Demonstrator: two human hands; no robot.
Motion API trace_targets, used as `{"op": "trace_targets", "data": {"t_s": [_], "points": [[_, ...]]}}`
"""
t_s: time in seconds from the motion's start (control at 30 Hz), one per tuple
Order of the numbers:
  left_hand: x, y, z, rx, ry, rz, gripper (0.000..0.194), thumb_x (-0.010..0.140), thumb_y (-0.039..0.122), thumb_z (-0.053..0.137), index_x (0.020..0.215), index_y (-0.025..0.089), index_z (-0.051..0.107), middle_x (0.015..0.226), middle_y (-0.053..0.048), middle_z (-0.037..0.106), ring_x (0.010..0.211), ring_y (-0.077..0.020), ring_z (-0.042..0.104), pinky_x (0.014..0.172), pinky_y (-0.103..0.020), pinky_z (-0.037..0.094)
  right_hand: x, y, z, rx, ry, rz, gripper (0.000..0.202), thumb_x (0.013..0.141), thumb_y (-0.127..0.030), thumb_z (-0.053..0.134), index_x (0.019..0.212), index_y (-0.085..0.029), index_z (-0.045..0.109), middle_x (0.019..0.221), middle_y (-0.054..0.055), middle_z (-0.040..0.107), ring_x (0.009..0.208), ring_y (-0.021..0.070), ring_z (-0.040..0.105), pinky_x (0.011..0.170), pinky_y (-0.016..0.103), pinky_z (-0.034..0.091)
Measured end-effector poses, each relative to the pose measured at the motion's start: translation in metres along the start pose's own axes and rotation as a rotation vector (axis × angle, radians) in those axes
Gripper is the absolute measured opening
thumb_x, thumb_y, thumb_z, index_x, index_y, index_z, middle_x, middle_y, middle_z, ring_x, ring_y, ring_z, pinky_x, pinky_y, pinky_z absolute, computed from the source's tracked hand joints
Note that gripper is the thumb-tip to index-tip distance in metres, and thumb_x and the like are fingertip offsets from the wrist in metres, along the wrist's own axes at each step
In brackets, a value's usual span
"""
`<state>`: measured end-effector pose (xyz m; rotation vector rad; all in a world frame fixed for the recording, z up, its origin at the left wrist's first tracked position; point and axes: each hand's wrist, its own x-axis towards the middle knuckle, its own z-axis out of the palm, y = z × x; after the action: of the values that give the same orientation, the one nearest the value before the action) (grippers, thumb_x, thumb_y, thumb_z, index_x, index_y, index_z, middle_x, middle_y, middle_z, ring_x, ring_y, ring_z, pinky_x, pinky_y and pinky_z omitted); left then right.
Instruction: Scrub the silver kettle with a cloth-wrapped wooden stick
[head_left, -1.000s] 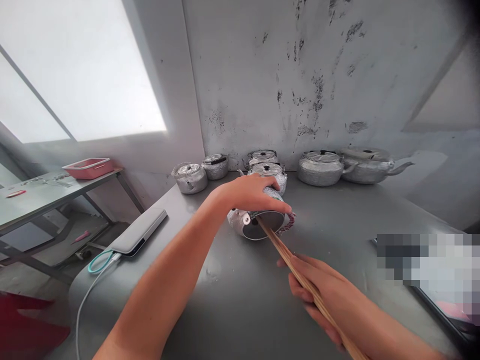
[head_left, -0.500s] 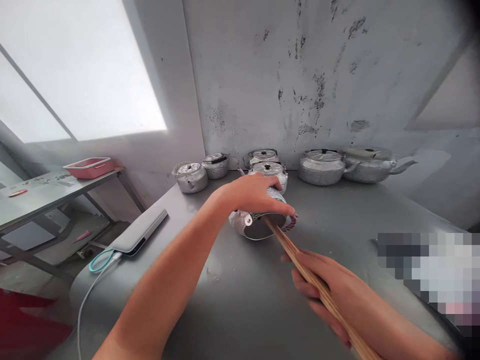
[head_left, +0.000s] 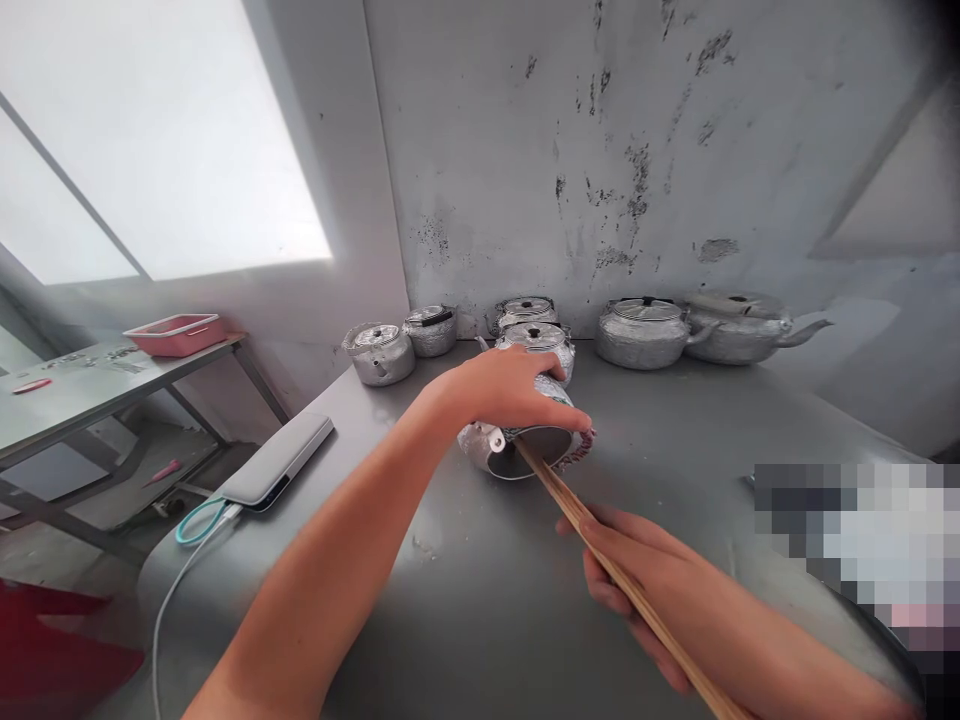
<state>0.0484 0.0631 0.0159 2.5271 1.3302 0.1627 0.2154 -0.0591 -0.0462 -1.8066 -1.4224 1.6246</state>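
A silvery metal kettle (head_left: 476, 447) lies tipped on the grey table, its round opening facing me. My left hand (head_left: 517, 387) grips it from above, thumb stretched toward the right rim beside a red-wrapped handle (head_left: 576, 455). My right hand (head_left: 634, 570) is closed round a long wooden stick (head_left: 559, 490). The stick's far end is inside the kettle's opening, and its tip is hidden there. Just behind my left hand stands a lidded kettle (head_left: 534, 337).
Several more kettles line the wall, two left (head_left: 382, 358) and two right (head_left: 645, 335). A grey power bank (head_left: 281, 465) with a cable lies on the table's left. Beyond is a side table with a pink basket (head_left: 176, 337). A blurred patch covers the right edge.
The stick and my right hand have shifted slightly left, and the stick now points further left inside the opening. My left hand and the tipped kettle have hardly moved.
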Motion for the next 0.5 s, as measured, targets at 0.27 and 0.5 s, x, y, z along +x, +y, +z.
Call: {"op": "trace_targets", "data": {"t_s": [0.27,0.5], "points": [[0.001,0.0,0.002,-0.014,0.022,0.008,0.075,0.07,0.081,0.056,0.128,0.033,0.056,0.128,-0.003,0.059,0.112,-0.0276,0.056,0.085,-0.033,0.047,0.008,0.022,-0.027,-0.348,0.138,-0.153,0.036,0.095,-0.05,0.04,0.075,-0.025,0.057,0.066,0.0,0.057,0.057,0.0153,0.051,0.051,0.025,0.043],[0.001,0.004,0.007,0.029,0.058,-0.053,0.077,0.071,0.081,0.052,0.131,0.034,0.053,0.133,-0.003,0.057,0.112,-0.0292,0.057,0.086,-0.034,0.047,0.006,0.016,-0.026,-0.462,0.16,-0.263,0.032,0.094,-0.049,0.043,0.092,-0.028,0.067,0.066,0.001,0.064,0.055,0.0182,0.056,0.046,0.027,0.041]]}}
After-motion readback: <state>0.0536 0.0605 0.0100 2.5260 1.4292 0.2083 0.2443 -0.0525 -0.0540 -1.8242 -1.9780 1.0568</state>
